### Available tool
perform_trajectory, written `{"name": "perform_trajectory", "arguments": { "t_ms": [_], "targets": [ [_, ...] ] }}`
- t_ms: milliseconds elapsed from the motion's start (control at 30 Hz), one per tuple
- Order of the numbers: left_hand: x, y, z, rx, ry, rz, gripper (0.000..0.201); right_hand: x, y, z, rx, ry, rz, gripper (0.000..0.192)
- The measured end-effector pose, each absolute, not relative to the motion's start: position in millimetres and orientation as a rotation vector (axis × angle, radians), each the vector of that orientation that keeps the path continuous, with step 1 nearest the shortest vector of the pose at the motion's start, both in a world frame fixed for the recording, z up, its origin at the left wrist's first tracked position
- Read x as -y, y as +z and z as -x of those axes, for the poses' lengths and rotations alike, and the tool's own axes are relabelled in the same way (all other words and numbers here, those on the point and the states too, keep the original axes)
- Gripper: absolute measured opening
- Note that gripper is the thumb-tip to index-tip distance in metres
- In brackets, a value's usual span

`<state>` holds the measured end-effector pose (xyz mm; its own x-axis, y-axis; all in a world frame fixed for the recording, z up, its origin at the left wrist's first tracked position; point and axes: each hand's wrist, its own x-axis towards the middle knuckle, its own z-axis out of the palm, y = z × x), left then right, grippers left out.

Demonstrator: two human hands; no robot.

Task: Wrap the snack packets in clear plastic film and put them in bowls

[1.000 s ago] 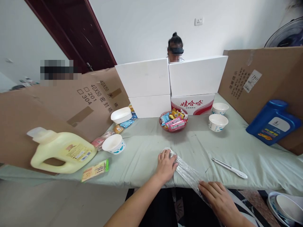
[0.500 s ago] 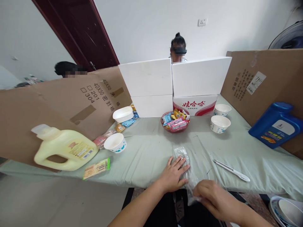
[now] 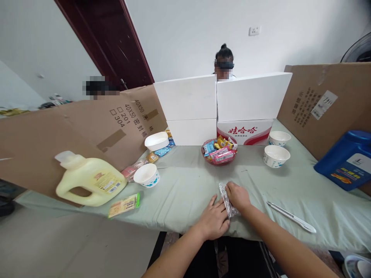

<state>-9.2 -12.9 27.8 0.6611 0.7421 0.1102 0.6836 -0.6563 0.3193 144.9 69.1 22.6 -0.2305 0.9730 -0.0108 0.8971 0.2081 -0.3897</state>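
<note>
A strip of crinkled clear plastic film [image 3: 231,209] lies near the table's front edge, directly before me. My left hand [image 3: 213,219] rests flat with fingers stretched out, their tips against the film's left side. On the opposite side, my right hand [image 3: 238,196] is closed, its bent fingers gripping the film toward its far end. What lies under the right fingers is hidden. A white utility knife [image 3: 291,217] is on the cloth to the right of my right hand. Beyond both hands stands a red bowl [image 3: 219,162] full of wrapped snacks.
On the left are a yellow jug [image 3: 107,179], a snack packet [image 3: 124,205] and white bowls [image 3: 147,175]. More paper bowls [image 3: 276,156] and a blue bottle [image 3: 344,160] stand right. White boxes [image 3: 188,98] and cardboard panels [image 3: 87,131] border the table; people sit behind.
My right hand has moved from below the table edge up and forward to the film's far part. The film's loose end came up with it. My left hand stays flat; the view shifted slightly.
</note>
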Motion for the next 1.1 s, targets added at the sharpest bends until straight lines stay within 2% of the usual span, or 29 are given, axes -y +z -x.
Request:
{"name": "perform_trajectory", "arguments": {
  "t_ms": [133,267,333,400,500,633,767,833,900,967,1100],
  "targets": [
    [14,25,11,-1.117,0.452,-2.613,0.049,-69,18,-144,2.28,0.401,1.815,0.021],
    [16,19,16,-1.141,0.87,-2.482,0.028,-70,18,-145,2.32,0.358,1.805,0.02],
    [12,19,19,-1.22,1.08,-2.394,0.024,-70,17,-144,2.336,0.337,1.798,0.021],
    [4,20,18,-1.241,1.14,-2.407,0.023,-69,16,-142,2.348,0.318,1.796,0.021],
    [-12,21,14,-1.16,0.997,-2.54,0.018,-70,18,-145,2.381,0.29,1.777,0.022],
    [-24,19,7,-1.274,0.773,-2.544,0.008,-75,36,-166,2.423,0.215,1.742,0.021],
    [-22,17,5,-1.357,0.635,-2.558,0.028,-62,57,-188,2.429,0.09,1.655,0.029],
    [-21,16,6,-1.368,0.568,-2.587,0.036,-43,55,-193,2.552,0.078,1.384,0.035],
    [-21,15,6,-1.381,0.517,-2.603,0.038,-21,41,-198,2.674,0.063,1.028,0.043],
    [-22,14,6,-1.407,0.49,-2.602,0.04,1,21,-206,2.702,0.014,0.85,0.049],
    [-23,13,6,-1.424,0.483,-2.596,0.045,36,-6,-224,2.629,-0.056,0.928,0.05]
  ]
}}
